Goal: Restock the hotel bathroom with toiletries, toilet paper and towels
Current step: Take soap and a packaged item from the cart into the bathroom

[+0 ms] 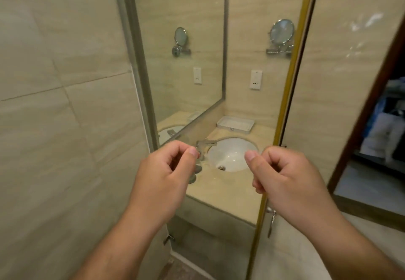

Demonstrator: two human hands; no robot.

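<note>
Grip: left hand (166, 165) and right hand (282, 170) both clenched, holding nothing | Supplies: white rectangular plastic tray (235, 124) holds no toiletries; blurred white bundles (381, 135) past the doorway, maybe towels | Progress: I judge restocking not yet begun.

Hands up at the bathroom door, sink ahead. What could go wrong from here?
1. Both the left hand and right hand hold nothing, so going to the white tray, which looks empty, restocks nothing.
2. The gold-edged glass door stands right by the right hand; a forward reach may knock it.
</note>
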